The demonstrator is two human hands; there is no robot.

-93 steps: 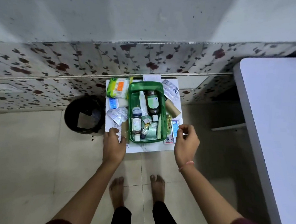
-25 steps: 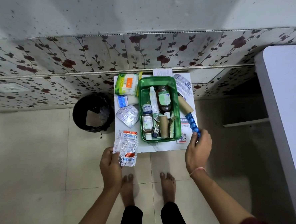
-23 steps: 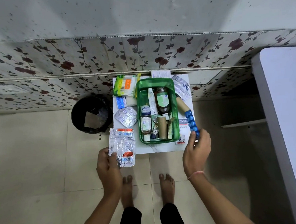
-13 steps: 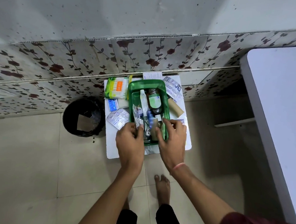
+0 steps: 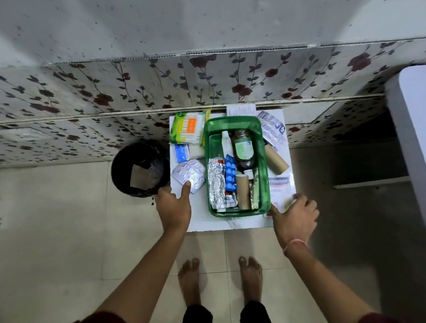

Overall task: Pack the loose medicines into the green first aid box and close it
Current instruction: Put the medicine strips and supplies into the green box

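Observation:
The open green first aid box (image 5: 234, 122) sits on a small white tabletop (image 5: 203, 223). Inside lie a brown bottle (image 5: 242, 150), a white tube (image 5: 225, 143), a foil strip (image 5: 215, 184), a blue pill strip (image 5: 230, 173) and a cardboard roll (image 5: 242, 192). My left hand (image 5: 174, 204) rests at the table's left edge, its thumb touching a silver blister pack (image 5: 188, 175) beside the box. My right hand (image 5: 296, 216) curls over the near corner of a plaster packet (image 5: 279, 184) right of the box.
Still loose are a cotton bud pack (image 5: 187, 131), a small blue box (image 5: 181, 153), a second cardboard roll (image 5: 275, 160), blister strips (image 5: 272, 130) and a leaflet (image 5: 240, 110). A black bin (image 5: 140, 168) stands on the left, a white table (image 5: 423, 124) on the right.
The foil strip and the blue pill strip went from my hands into the box. Both hands then left the box, the left to the silver blister pack, the right to the plaster packet.

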